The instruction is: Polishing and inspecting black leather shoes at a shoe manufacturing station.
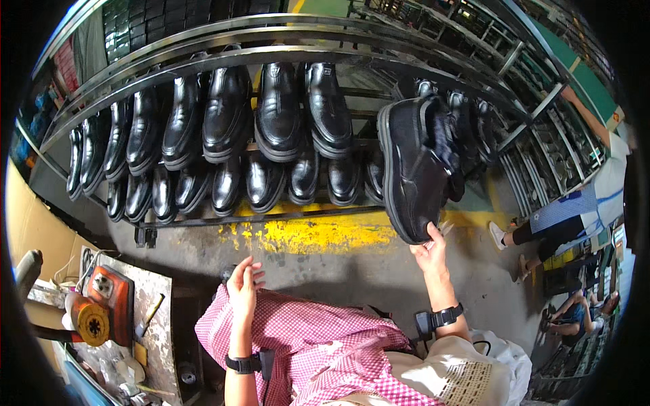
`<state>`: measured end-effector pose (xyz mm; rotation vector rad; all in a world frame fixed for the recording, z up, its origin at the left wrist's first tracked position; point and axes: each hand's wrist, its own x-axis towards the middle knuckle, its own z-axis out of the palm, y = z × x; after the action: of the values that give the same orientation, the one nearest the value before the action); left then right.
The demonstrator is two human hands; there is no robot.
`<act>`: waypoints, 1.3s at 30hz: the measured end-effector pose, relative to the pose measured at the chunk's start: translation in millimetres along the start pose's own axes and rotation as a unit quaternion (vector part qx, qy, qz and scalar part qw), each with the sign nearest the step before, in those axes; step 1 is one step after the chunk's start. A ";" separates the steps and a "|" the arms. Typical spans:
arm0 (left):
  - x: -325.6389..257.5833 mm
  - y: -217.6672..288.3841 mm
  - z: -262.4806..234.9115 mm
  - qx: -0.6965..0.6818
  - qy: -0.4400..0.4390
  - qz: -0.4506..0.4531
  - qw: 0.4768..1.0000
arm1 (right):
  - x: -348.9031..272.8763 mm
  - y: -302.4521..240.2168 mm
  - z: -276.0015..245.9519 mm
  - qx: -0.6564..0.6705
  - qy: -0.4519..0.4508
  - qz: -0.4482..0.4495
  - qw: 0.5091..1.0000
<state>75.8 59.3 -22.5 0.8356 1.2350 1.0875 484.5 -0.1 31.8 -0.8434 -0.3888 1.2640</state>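
My right hand [430,251] grips a black leather shoe [414,172] by its toe end, thumb and fingers pinching the tip. That shoe hangs upright in front of the rack, its sole edge turned left and its opening towards the upper right. Over the checked apron on my lap, my left hand [244,279] is raised with its fingers apart and loosely bent, holding nothing. Ahead, a metal rack [223,59] carries rows of shiny black slip-on shoes [277,111], toes pointing down towards me. Part of the rack's right side is hidden behind the held shoe.
To my left stands a worn bench [157,298] with an orange and yellow tool [101,314] on it. Yellow paint [311,233] marks the floor below the rack. At the right, a person in a blue apron [565,210] stands beside more racks; another person sits lower down.
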 end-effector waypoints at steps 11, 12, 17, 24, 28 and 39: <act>-6.0 -11.0 -7.7 0.054 -0.036 0.025 0.998 | 107.9 -30.5 112.8 -0.028 0.171 -0.040 0.984; -6.1 -13.0 -9.6 0.054 -0.037 0.037 0.997 | 122.1 -33.3 123.8 -0.030 0.191 -0.057 0.980; -9.1 -15.7 -2.1 0.052 -0.029 0.061 0.996 | 133.2 -40.0 82.5 -0.247 0.235 -0.051 0.939; 10.3 -46.2 -26.4 0.092 -0.037 0.079 0.992 | 117.6 42.9 145.3 -0.279 0.089 -0.012 0.956; 18.0 -50.5 -23.7 0.101 -0.037 0.076 0.991 | 132.7 41.6 176.8 -0.076 0.064 0.150 0.984; 7.6 -44.0 -26.2 0.092 -0.011 0.081 0.992 | 102.4 46.8 178.9 0.046 0.067 0.049 0.996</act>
<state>57.9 51.7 -70.5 1.1009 1.2795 1.1014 361.1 159.7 94.7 -0.8717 -0.1832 1.2978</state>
